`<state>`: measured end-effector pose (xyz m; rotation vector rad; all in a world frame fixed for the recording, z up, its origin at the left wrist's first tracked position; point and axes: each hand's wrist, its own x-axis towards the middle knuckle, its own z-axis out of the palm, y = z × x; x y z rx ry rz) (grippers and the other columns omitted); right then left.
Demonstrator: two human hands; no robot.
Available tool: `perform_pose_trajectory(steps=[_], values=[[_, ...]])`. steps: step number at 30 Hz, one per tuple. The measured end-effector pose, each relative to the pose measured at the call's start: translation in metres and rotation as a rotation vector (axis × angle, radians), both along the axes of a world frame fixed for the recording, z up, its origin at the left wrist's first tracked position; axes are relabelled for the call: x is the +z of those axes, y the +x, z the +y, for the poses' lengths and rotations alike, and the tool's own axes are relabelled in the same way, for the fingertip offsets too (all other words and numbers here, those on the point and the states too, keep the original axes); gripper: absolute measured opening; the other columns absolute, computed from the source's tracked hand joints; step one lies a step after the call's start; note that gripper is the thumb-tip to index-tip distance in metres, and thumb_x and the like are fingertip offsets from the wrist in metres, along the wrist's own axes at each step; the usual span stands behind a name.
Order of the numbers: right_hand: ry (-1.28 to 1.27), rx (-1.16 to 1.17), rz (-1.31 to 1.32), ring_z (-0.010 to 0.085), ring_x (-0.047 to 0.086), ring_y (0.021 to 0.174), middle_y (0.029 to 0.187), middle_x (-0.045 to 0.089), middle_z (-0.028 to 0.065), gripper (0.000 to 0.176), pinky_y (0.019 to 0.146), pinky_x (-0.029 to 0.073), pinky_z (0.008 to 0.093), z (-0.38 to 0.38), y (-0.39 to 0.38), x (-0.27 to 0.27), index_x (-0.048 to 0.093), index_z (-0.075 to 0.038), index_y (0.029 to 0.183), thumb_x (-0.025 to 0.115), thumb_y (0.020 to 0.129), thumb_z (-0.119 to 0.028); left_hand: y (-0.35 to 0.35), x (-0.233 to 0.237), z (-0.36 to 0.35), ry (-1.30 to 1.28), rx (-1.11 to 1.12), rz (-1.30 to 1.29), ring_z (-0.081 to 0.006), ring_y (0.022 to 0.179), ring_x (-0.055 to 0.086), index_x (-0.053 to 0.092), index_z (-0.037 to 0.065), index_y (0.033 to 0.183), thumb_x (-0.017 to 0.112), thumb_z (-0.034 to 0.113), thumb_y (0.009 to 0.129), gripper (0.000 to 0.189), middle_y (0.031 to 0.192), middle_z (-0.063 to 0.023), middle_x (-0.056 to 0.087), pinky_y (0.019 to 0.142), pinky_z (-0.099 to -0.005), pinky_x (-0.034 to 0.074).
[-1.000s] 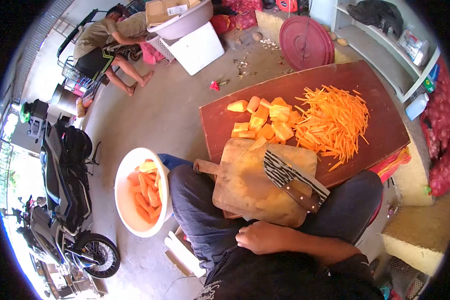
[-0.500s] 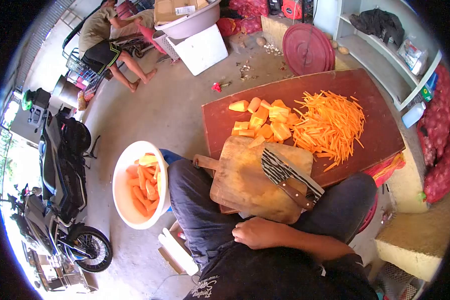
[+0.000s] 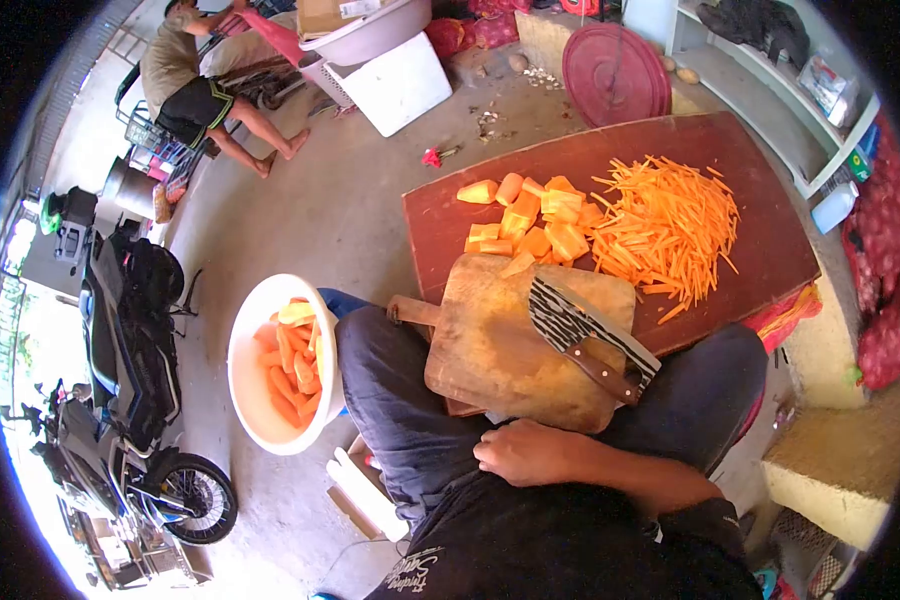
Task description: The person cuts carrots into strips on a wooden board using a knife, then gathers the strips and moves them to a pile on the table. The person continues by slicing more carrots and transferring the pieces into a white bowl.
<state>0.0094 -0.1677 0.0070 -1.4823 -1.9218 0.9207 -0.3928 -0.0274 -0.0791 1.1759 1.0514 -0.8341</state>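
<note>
My right hand (image 3: 515,452) rests in my lap, fingers curled in and closed, with nothing showing in it. My left hand is out of sight. Just beyond the right hand, a wooden cutting board (image 3: 480,350) lies across my legs and the edge of a red-brown table (image 3: 770,230). On the board lies a knife (image 3: 595,340) with a striped black-and-white blade and a brown handle, touched by neither hand. Past the board are chunks of peeled carrot (image 3: 520,215) and a heap of carrot sticks (image 3: 665,235).
A white tub (image 3: 245,385) with peeled carrots (image 3: 295,365) stands left of my knee. Motorcycles (image 3: 125,340) are parked at the left. Another person (image 3: 185,85) bends over at the back. A red round lid (image 3: 615,75) leans near shelves (image 3: 735,110); a concrete step (image 3: 820,465) is at the right.
The view has tilted slightly, so the board and table sit a little higher in it. The person at the back has shifted their upper body. My right hand stays in my lap.
</note>
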Motion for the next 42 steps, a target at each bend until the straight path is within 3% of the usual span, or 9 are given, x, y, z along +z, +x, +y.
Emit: perform_pose_trajectory(steps=[6, 21, 26, 33, 39, 42], values=[[-0.006, -0.015, -0.136, 0.0396, 0.072, 0.094, 0.098, 0.069, 0.0179, 0.017, 0.083, 0.057, 0.0533, -0.002, -0.001, 0.002, 0.064, -0.002, 0.096, 0.063, 0.102, -0.017, -0.011, 0.007, 0.005, -0.008, -0.008, 0.015, -0.0318, 0.109, 0.077, 0.076, 0.000, 0.114, 0.075, 0.032, 0.099, 0.035, 0.118, -0.0177, 0.079, 0.092, -0.0433, 0.062], [-0.051, 0.003, -0.085, 0.0393, 0.071, 0.099, 0.104, 0.069, 0.0190, 0.013, 0.090, 0.055, 0.0538, -0.005, 0.004, 0.012, 0.064, -0.001, 0.100, 0.059, 0.102, -0.013, -0.034, 0.031, 0.003, -0.006, -0.069, 0.067, -0.0325, 0.110, 0.077, 0.076, 0.001, 0.114, 0.075, 0.033, 0.099, 0.036, 0.119, -0.0183, 0.079, 0.094, -0.0437, 0.062], [0.049, -0.011, -0.032, 0.0422, 0.073, 0.090, 0.096, 0.070, 0.0206, 0.016, 0.083, 0.058, 0.0556, -0.005, 0.002, 0.007, 0.064, -0.001, 0.100, 0.058, 0.100, -0.016, -0.047, 0.056, 0.012, -0.018, -0.196, 0.081, -0.0327, 0.111, 0.076, 0.076, 0.001, 0.114, 0.075, 0.034, 0.099, 0.036, 0.119, -0.0185, 0.079, 0.094, -0.0439, 0.062], [-0.077, -0.073, 0.197, 0.0412, 0.073, 0.094, 0.097, 0.071, 0.0198, 0.024, 0.086, 0.057, 0.0521, 0.002, 0.025, 0.036, 0.067, -0.003, 0.100, 0.063, 0.106, -0.026, -0.026, 0.084, 0.053, -0.069, -0.703, 0.104, -0.0331, 0.111, 0.076, 0.075, 0.001, 0.114, 0.075, 0.034, 0.099, 0.036, 0.119, -0.0188, 0.079, 0.095, -0.0441, 0.062], [-0.045, -0.233, 0.430, 0.0264, 0.072, 0.086, 0.099, 0.073, 0.0120, 0.023, 0.080, 0.057, 0.0377, -0.015, 0.043, 0.059, 0.074, -0.002, 0.111, 0.067, 0.109, -0.024, 0.030, 0.104, 0.072, -0.057, -1.311, 0.076, -0.0334, 0.112, 0.076, 0.075, 0.001, 0.114, 0.075, 0.034, 0.099, 0.037, 0.120, -0.0190, 0.079, 0.095, -0.0442, 0.062], [-0.287, -0.330, 0.575, 0.0167, 0.071, 0.080, 0.098, 0.075, 0.0081, 0.023, 0.075, 0.056, 0.0322, -0.035, 0.050, 0.069, 0.074, 0.000, 0.115, 0.067, 0.110, -0.021, 0.064, 0.120, 0.087, 0.009, -1.624, 0.086, -0.0335, 0.112, 0.076, 0.075, 0.001, 0.114, 0.075, 0.035, 0.099, 0.037, 0.120, -0.0191, 0.079, 0.095, -0.0443, 0.062]])
